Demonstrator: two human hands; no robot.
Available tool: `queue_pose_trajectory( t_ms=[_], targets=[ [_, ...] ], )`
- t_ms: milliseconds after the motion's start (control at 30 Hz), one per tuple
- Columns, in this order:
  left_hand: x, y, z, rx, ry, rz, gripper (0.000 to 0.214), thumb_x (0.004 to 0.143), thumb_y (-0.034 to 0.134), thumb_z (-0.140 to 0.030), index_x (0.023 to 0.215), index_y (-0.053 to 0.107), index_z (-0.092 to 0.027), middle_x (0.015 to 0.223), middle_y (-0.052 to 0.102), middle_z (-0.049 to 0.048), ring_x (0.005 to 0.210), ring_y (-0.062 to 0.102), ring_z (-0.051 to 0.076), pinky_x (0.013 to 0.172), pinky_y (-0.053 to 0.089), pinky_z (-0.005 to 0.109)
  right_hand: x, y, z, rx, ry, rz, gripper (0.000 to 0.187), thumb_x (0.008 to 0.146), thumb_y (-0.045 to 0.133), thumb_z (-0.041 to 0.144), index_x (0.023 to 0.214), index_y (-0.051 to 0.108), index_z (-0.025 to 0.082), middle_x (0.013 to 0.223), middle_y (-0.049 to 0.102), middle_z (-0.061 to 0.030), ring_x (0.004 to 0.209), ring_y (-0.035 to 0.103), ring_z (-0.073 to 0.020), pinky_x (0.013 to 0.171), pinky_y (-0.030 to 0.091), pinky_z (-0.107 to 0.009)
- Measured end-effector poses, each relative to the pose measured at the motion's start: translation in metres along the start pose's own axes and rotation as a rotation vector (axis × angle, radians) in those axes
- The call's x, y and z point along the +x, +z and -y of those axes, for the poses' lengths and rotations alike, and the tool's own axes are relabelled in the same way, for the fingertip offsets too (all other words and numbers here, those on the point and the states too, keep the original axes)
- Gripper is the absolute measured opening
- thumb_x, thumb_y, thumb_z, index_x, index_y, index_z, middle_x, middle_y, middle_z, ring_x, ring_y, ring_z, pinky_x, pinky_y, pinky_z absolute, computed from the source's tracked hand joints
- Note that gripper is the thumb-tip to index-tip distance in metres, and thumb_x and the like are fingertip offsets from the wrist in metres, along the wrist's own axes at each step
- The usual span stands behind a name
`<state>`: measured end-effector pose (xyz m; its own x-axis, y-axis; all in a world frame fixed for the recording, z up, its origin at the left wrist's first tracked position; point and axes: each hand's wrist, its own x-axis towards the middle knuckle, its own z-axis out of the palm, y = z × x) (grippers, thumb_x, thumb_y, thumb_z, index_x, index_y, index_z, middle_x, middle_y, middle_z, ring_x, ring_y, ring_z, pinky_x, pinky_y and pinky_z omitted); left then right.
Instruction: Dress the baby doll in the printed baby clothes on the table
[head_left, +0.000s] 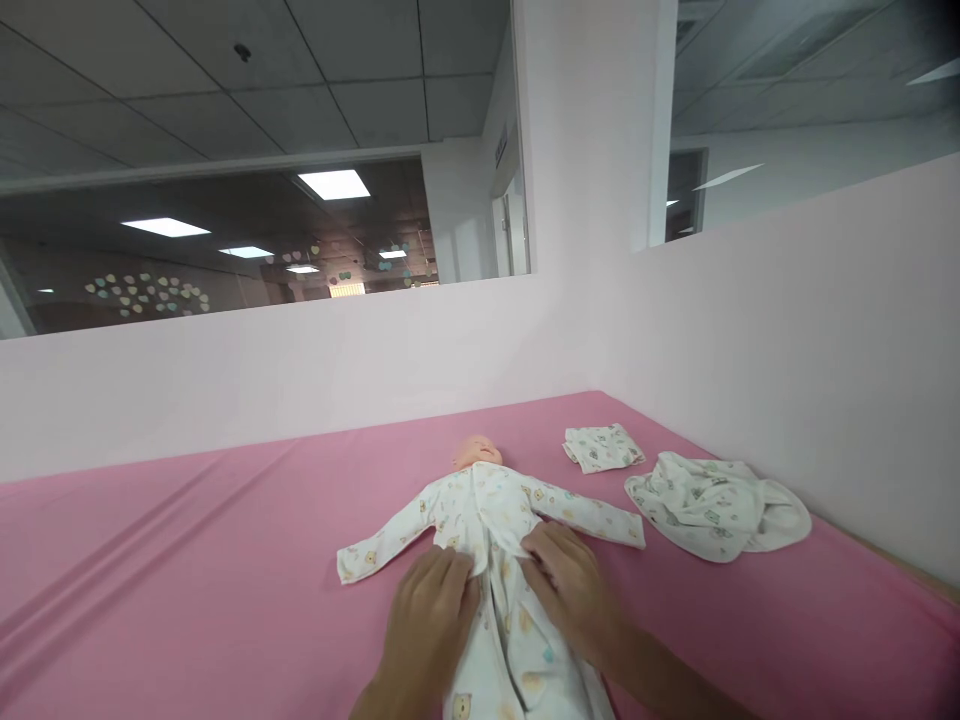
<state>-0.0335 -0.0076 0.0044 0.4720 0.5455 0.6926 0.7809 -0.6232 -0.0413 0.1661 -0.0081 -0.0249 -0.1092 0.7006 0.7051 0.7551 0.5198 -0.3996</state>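
Observation:
A baby doll (478,451) lies on its back on the pink sheet (187,560), dressed in a white printed romper (491,510) with its sleeves spread out. My left hand (431,620) rests on the romper's left front, fingers curled and pinching the fabric at the doll's waist. On the right front my right hand (566,585) does the same, fingertips pressed into the cloth beside the centre opening. The two hands are close together, either side of the front seam.
A small folded printed cloth (602,447) lies at the back right. A crumpled white printed garment (716,505) lies right of the doll. Pale pink partition walls (787,350) enclose the bed at the back and right.

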Motion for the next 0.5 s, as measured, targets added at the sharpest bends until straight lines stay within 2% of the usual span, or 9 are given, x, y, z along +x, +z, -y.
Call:
queue_pose_trajectory(
  t_ms=[100,200,367,500],
  targets=[
    [0.0,0.001,-0.007,0.077,0.159,0.015,0.021,0.089,0.043,-0.01,0.075,0.053,-0.02,0.068,0.057,0.002,0.064,0.053,0.018,0.06,0.04,0.031,-0.004,-0.001,0.011,-0.05,-0.147,0.105,0.022,0.095,0.04,0.021,0.076,0.052,0.022,0.077,0.058,-0.002,0.075,0.052,-0.0181,0.069,0.039,-0.032],
    [0.002,-0.002,-0.012,0.027,0.178,0.074,0.022,0.089,0.04,-0.007,0.078,0.054,-0.019,0.075,0.059,0.0033,0.068,0.053,0.019,0.062,0.041,0.031,-0.005,-0.006,0.016,-0.045,-0.194,0.17,0.023,0.094,0.039,0.016,0.076,0.053,0.021,0.079,0.058,-0.002,0.078,0.051,-0.0178,0.072,0.039,-0.032],
    [0.006,-0.015,-0.016,-0.282,0.007,0.262,0.018,0.09,0.041,-0.012,0.079,0.054,-0.02,0.085,0.06,0.0025,0.079,0.053,0.018,0.071,0.043,0.031,0.003,-0.015,0.02,0.102,-0.041,0.206,0.019,0.089,0.044,0.013,0.074,0.052,0.02,0.077,0.057,0.0006,0.075,0.051,-0.0145,0.069,0.039,-0.028],
    [0.018,-0.024,-0.01,-0.5,-0.269,0.269,0.021,0.093,0.041,-0.027,0.08,0.056,-0.021,0.082,0.06,0.0008,0.079,0.054,0.017,0.071,0.042,0.029,0.03,-0.014,0.021,0.206,0.14,0.148,0.021,0.089,0.042,0.02,0.071,0.052,0.02,0.074,0.058,0.0013,0.071,0.053,-0.0136,0.066,0.039,-0.027]
  ],
)
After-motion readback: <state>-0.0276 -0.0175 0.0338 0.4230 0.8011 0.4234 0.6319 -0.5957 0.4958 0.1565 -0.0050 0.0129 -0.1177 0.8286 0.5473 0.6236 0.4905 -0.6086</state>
